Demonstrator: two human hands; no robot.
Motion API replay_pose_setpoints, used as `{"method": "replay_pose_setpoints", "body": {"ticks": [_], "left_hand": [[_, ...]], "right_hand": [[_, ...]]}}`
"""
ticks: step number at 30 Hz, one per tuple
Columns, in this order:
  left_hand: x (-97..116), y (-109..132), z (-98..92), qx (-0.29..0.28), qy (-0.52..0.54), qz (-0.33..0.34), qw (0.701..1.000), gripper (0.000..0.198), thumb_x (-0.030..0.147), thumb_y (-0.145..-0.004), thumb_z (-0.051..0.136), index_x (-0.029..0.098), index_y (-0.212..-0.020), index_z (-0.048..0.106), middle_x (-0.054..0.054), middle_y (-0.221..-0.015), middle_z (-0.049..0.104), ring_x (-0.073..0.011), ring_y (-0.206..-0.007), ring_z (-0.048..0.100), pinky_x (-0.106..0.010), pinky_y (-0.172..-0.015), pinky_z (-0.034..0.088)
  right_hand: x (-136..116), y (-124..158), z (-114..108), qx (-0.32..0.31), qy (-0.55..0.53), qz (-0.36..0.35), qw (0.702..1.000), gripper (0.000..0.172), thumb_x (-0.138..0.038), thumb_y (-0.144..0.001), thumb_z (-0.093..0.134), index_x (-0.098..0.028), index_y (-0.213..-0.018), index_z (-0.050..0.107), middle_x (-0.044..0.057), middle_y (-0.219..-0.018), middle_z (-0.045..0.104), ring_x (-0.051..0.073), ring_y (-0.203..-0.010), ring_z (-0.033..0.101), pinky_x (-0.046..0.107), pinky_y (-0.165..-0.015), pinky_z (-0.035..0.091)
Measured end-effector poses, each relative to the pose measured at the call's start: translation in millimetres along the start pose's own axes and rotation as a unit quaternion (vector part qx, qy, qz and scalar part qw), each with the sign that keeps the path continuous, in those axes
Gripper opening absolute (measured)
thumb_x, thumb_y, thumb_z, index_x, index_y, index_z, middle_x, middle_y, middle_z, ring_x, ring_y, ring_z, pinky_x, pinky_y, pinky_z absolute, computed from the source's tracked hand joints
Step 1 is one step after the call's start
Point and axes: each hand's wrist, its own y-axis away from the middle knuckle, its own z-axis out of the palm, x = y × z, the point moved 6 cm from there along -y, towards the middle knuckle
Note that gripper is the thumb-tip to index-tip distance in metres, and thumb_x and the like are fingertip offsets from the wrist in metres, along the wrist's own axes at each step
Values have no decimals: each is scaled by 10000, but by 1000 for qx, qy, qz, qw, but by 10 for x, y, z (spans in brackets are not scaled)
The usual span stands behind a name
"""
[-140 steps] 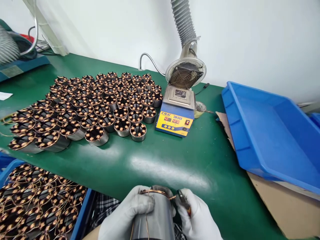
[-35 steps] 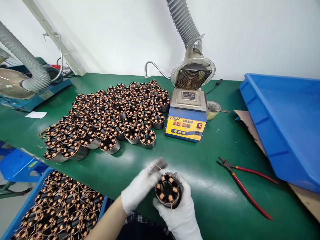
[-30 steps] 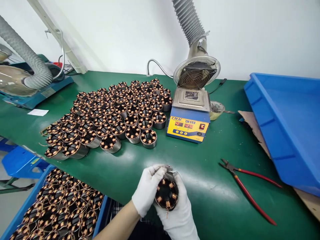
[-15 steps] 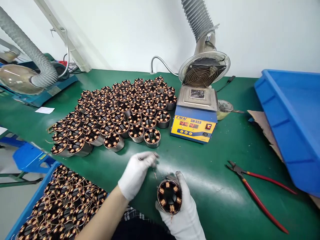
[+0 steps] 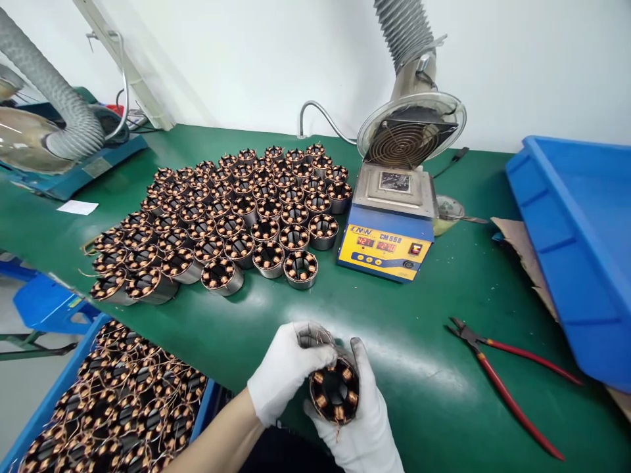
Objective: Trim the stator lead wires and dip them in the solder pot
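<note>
A motor stator, a dark metal ring with copper coils inside, is held low over the front of the bench with its open end facing me. My right hand, in a white glove with grey-stained fingertips, wraps round its right side and underside. My left hand, gloved alike, closes thumb and fingers on the upper left rim. Whether a wire is pinched there too is hidden. A short copper wire end hangs from the stator's lower edge.
Rows of similar stators stand on the green bench. Behind sits a blue-and-yellow solder pot under a fume hood. Red-handled cutters lie right, near a blue bin. Lower left, a crate holds wired stators.
My left hand has moved right and down from beside the stator onto its upper left rim. My right hand keeps hold of the stator. The view has shifted slightly.
</note>
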Motion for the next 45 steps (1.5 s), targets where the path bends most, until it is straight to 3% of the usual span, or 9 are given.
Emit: {"method": "replay_pose_setpoints", "body": {"ticks": [7, 11, 15, 19, 22, 27, 35, 40, 45], "left_hand": [[46, 7, -89, 95, -2, 38, 995, 149, 183, -464, 677, 165, -603, 625, -9, -617, 654, -161, -625, 598, -272, -632, 472], [72, -43, -45, 32, 17, 53, 998, 482, 211, -495, 738, 162, -965, 642, -76, -972, 696, -214, -898, 622, -300, -803, 462], [69, -81, 24, -31, -12, 51, 998, 250, 300, -698, 616, 138, -882, 662, -43, -752, 690, -172, -723, 621, -295, -740, 462], [125, -72, -95, 13, 35, 81, 996, 314, 395, -799, 541, 170, -1008, 604, -34, -766, 709, -182, -787, 645, -298, -772, 460], [120, -39, -141, 15, 23, 68, 997, 386, 415, -732, 635, 176, -1034, 608, -62, -928, 717, -212, -966, 621, -299, -872, 429], [13, -1, 45, -100, -5, 24, 995, 255, 370, -664, 690, 135, -762, 667, -28, -716, 688, -174, -710, 610, -280, -719, 450], [72, -40, -239, -22, 38, 90, 995, 259, 398, -789, 591, 162, -854, 675, -39, -857, 714, -181, -864, 624, -282, -844, 444], [122, 27, -218, -144, -115, 103, 977, 337, 375, -867, 479, 193, -1111, 623, -66, -1186, 639, -214, -1143, 535, -320, -1014, 348], [165, -6, -28, -217, -230, 172, 933, 315, 330, -880, 444, 192, -1064, 659, -60, -1117, 671, -220, -1164, 514, -306, -999, 356]], "right_hand": [[58, 50, 31, 35, -15, 18, 999, 840, -361, -750, 578, -99, -1433, 165, 162, -1046, 639, 278, -860, 669, 366, -713, 570], [62, 53, 34, 19, -13, 22, 999, 863, -357, -736, 600, -95, -1432, 163, 162, -1042, 646, 283, -875, 668, 356, -704, 573], [74, 54, 47, 0, -28, 31, 999, 868, -348, -733, 601, -107, -1433, 149, 168, -1087, 636, 281, -920, 660, 352, -725, 569], [135, 112, 76, 23, -46, 56, 997, 867, -392, -721, 601, -103, -1424, 184, 168, -1105, 627, 283, -918, 660, 356, -741, 565], [164, 149, 101, 28, -42, 62, 997, 867, -427, -722, 605, -97, -1419, 208, 170, -1092, 628, 285, -919, 658, 354, -745, 564], [167, 140, 109, 32, -42, 50, 997, 867, -413, -726, 604, -99, -1423, 193, 169, -1092, 630, 297, -919, 657, 363, -733, 569], [187, 163, 99, 28, -41, 53, 997, 845, -417, -727, 609, -110, -1414, 224, 164, -1088, 629, 292, -932, 650, 376, -757, 562], [234, 183, 101, 39, -67, 64, 995, 800, -438, -680, 665, -139, -1344, 333, 156, -1121, 612, 297, -966, 637, 376, -775, 558], [270, 139, 128, -2, -156, 92, 984, 788, -345, -600, 718, -177, -1284, 366, 129, -1138, 612, 272, -968, 639, 337, -759, 562]]}}
